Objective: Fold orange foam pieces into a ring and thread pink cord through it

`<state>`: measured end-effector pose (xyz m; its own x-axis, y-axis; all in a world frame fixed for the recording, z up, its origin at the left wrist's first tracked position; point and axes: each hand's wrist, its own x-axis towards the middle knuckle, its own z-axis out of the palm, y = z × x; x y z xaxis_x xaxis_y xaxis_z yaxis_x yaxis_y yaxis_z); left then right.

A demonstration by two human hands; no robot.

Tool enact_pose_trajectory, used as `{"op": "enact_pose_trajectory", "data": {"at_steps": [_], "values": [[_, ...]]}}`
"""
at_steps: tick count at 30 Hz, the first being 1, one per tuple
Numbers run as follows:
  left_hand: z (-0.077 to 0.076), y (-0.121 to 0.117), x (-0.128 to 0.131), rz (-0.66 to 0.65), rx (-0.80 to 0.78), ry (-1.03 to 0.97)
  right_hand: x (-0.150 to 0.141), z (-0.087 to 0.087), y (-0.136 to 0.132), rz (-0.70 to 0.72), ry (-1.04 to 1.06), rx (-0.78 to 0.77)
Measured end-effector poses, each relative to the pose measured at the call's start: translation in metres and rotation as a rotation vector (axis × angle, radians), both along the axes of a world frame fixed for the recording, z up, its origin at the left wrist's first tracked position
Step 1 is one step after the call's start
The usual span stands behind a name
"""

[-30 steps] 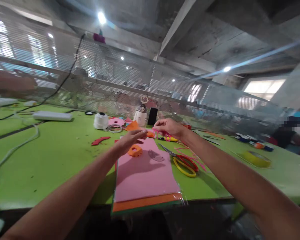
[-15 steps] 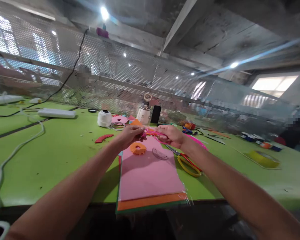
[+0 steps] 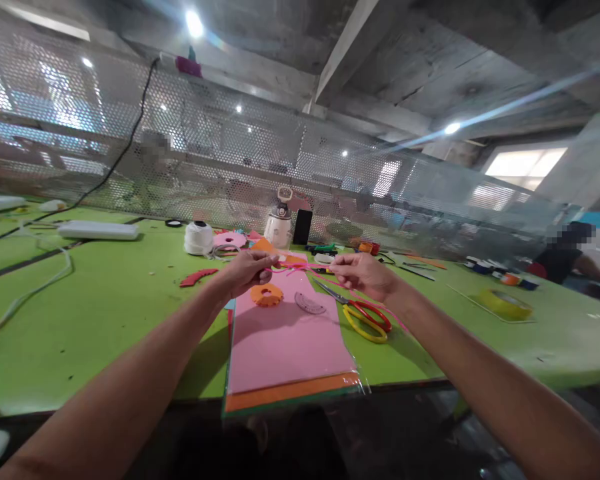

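Observation:
Both of my hands are raised over the far end of the pink sheets [image 3: 285, 353]. My left hand [image 3: 250, 272] pinches one end of a bright pink cord [image 3: 300, 267]. Across from it, my right hand [image 3: 363, 275] pinches the same cord, which crosses the gap between them with a knot or loop in the middle. A loose length trails past my right wrist. Under the hands lie an orange notched ring [image 3: 267, 295] and a clear protractor [image 3: 310, 304]. Scissors [image 3: 365, 317] with red and yellow handles rest at the right edge of the sheets.
A white thread spool [image 3: 199, 239], a white bottle [image 3: 279, 227] and a dark phone [image 3: 303, 227] stand behind the hands. A red notched strip [image 3: 199, 277] lies left. Yellow tape [image 3: 505, 304] is at right. A perforated screen [image 3: 220, 153] borders the table; a person [image 3: 563, 257] sits far right.
My hands have moved apart, and the pink cord between them has gone from a bunch to a stretched line. The whole view has shifted slightly, so things appear further left.

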<state>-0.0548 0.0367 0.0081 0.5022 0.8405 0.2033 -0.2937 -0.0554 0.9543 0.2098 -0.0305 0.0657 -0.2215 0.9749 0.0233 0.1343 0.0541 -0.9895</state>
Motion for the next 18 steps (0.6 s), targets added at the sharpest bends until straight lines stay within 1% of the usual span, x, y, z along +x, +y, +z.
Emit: {"op": "enact_pose_trajectory", "data": {"at_steps": [6,8,10,12,14,16,18], "values": [[0.0,0.001,0.0,0.04,0.032,-0.006,0.001,-0.012,0.011,-0.219,0.188,0.133],[0.001,0.001,0.001,0.063,0.03,-0.016,0.001,-0.011,0.01,-0.257,0.264,0.188],[0.001,0.002,0.003,0.11,0.023,-0.054,0.001,-0.008,0.003,-0.262,0.324,0.226],[0.0,0.003,0.004,0.182,0.007,-0.113,0.0,-0.004,-0.009,-0.201,0.361,0.24],[-0.001,0.006,0.005,0.263,-0.024,-0.178,0.001,-0.001,-0.027,-0.065,0.357,0.247],[-0.001,0.008,0.005,0.323,-0.076,-0.237,0.005,-0.001,-0.046,0.065,0.227,0.25],[0.001,0.009,0.005,0.342,-0.139,-0.284,0.01,-0.004,-0.065,0.204,-0.009,0.214]]}}
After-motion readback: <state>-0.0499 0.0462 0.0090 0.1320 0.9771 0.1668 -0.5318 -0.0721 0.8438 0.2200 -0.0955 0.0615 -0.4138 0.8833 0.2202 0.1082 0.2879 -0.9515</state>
